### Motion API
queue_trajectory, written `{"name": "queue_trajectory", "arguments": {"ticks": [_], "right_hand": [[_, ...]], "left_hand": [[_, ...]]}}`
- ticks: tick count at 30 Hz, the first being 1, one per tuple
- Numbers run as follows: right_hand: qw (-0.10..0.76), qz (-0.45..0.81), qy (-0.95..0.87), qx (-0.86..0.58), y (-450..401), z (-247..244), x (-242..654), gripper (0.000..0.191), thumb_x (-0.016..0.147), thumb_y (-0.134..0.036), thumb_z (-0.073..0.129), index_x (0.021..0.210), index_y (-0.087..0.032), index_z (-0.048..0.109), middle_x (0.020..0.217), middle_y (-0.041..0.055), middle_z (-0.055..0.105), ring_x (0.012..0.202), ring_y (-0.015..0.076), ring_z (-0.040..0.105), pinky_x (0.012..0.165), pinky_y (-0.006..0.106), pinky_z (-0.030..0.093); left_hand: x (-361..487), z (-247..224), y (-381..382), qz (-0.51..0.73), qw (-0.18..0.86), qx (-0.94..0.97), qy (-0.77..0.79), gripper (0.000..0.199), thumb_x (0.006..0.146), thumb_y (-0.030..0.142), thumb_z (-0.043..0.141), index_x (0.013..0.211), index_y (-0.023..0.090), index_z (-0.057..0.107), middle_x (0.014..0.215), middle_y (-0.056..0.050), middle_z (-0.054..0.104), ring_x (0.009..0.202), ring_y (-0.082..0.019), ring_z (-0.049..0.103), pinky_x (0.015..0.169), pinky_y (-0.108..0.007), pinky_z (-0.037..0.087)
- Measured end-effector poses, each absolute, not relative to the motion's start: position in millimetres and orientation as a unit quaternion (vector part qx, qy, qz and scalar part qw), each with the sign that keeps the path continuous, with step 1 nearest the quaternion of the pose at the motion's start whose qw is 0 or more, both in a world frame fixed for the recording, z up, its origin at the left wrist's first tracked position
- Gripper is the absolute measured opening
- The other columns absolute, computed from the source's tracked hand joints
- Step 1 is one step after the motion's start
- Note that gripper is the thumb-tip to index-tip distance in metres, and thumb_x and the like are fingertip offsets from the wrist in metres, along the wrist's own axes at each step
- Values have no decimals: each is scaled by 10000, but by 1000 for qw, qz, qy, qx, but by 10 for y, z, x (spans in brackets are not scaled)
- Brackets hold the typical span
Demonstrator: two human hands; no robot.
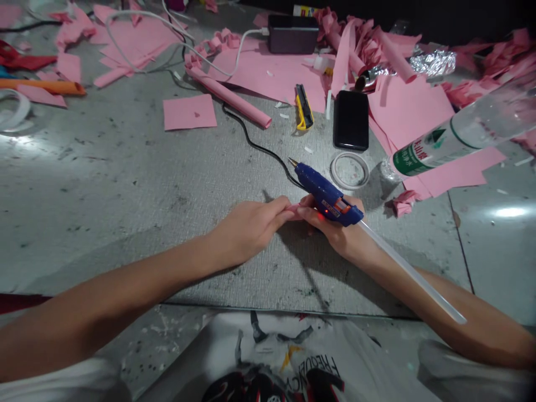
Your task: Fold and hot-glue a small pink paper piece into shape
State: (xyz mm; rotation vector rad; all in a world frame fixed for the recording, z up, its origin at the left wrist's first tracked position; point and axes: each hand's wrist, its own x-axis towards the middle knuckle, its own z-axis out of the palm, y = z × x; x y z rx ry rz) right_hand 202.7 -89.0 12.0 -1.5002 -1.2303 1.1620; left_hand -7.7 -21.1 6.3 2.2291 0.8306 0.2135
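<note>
A blue glue gun with a long clear glue stick out of its rear is in my right hand. Its metal nozzle points to the upper left, and a red light glows on its side. Between the fingertips of both hands is a small piece of pink paper. My left hand pinches the left end of that paper; the thumb and fingertips of my right hand touch the other end. Most of the paper is hidden by my fingers.
Beyond my hands lie a tape roll, a black phone, a yellow utility knife, a rolled pink paper tube and a flat pink sheet. A plastic bottle stands at right. A power bank trails a white cable.
</note>
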Motion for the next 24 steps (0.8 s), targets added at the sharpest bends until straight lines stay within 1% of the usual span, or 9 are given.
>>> {"name": "queue_trajectory", "arguments": {"ticks": [4, 9, 14, 20, 24], "right_hand": [[434, 470, -494, -588, -885, 104, 2036, 351, 834, -552, 912, 904, -243, 761, 757, 1, 703, 595, 153, 599, 551, 317, 549], [438, 467, -491, -591, -868, 126, 2045, 382, 817, -574, 915, 872, -234, 749, 713, -9, 696, 553, 150, 595, 542, 322, 542], [423, 458, -490, -609, -842, 157, 2061, 370, 851, -571, 884, 880, -232, 739, 641, -24, 650, 538, 152, 587, 570, 331, 542], [436, 474, -490, -587, -846, 156, 2059, 352, 801, -544, 922, 875, -243, 757, 747, 0, 728, 540, 150, 594, 527, 324, 525], [425, 467, -488, -602, -847, 163, 2054, 326, 818, -534, 917, 864, -258, 752, 629, -24, 660, 506, 156, 576, 513, 330, 499]], "left_hand": [[-81, 50, -218, 90, 346, 876, 324, 377, 1168, 431, 336, 1015, 215, 605, 762, -8, 681, 682, -189, 641, 629, -291, 364], [-89, 54, -214, 87, 360, 867, 333, 370, 1165, 435, 353, 1000, 209, 595, 816, -23, 716, 727, -197, 673, 651, -291, 387], [-103, 36, -210, 97, 354, 868, 335, 385, 1167, 427, 340, 962, 208, 580, 822, -25, 722, 733, -188, 685, 662, -285, 408], [-106, 19, -240, 77, 305, 884, 347, 383, 1161, 425, 321, 972, 212, 577, 777, -31, 717, 678, -195, 680, 616, -282, 371], [-117, 16, -239, 78, 298, 886, 347, 424, 1170, 479, 309, 981, 216, 583, 732, -15, 692, 636, -189, 662, 588, -274, 347]]}}
